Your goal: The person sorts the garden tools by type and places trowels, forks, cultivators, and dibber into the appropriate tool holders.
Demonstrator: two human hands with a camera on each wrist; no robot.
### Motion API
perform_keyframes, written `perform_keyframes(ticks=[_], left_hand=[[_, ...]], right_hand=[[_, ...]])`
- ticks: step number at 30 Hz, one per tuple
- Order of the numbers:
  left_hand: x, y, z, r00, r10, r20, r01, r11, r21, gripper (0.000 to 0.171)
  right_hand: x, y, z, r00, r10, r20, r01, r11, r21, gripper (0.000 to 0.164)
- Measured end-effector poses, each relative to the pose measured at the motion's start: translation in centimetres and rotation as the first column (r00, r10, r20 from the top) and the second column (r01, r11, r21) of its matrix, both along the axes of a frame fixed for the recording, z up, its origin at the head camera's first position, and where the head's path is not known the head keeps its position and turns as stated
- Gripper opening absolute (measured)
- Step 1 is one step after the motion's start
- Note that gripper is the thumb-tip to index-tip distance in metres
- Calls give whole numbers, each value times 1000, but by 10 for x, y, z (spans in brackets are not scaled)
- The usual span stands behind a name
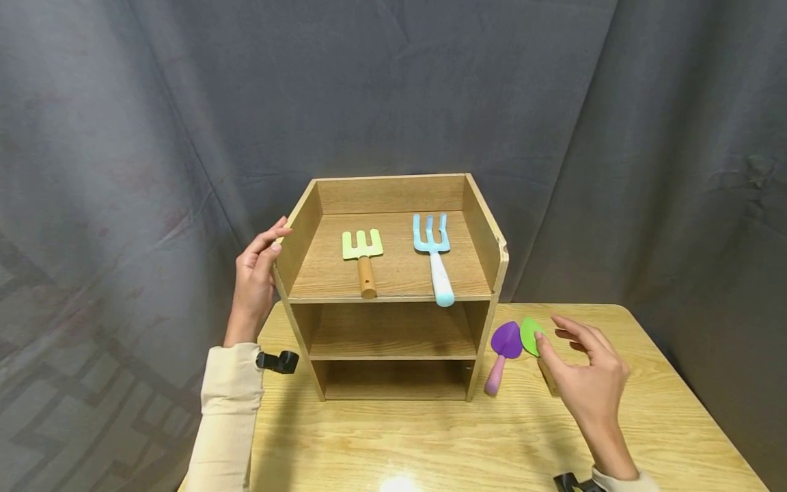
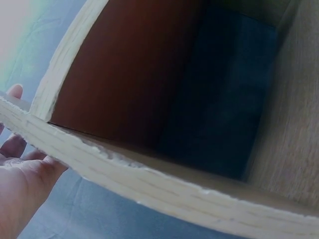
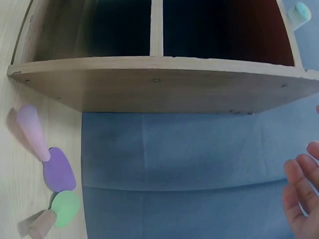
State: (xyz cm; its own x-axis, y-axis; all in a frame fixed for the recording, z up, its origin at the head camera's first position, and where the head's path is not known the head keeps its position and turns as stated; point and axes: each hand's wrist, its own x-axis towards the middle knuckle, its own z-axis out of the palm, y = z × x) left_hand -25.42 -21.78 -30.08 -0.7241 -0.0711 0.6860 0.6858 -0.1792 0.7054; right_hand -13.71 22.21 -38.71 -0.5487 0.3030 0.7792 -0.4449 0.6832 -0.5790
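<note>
A small wooden shelf unit (image 1: 393,299) stands on the table. My left hand (image 1: 253,283) rests against its upper left side panel, fingers extended along the edge; the left wrist view shows the fingers outside the panel (image 2: 114,174). On the top tier lie a light green hand fork (image 1: 363,247) with a wooden handle and a blue hand fork (image 1: 432,244) with a white handle. My right hand (image 1: 587,376), holding nothing, hovers with fingers apart near a green trowel (image 1: 530,336), partly covering it from the head camera. Beside that lies a purple trowel (image 1: 506,340) with a pink handle.
Below the top tier, the unit has two compartments (image 1: 393,331) open at the front. The blue fork's handle end juts past the top tier's front edge. A grey curtain (image 1: 393,89) hangs behind the wooden table (image 1: 369,444).
</note>
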Motion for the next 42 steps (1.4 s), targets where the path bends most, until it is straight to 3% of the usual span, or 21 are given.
perform_keyframes(ticks=[19,31,42], left_hand=[[0,0,-1,1000,5,9,-5,1000,4,23],[-1,1,-2,1000,7,8,-7,1000,4,24],[0,1,-2,1000,23,13,-23,1000,-11,24]], right_hand=[[2,12,-20,993,-78,92,81,996,-27,34],[5,8,-38,974,-104,199,127,986,-110,34],[3,3,-55,963,-118,244,161,973,-164,32]])
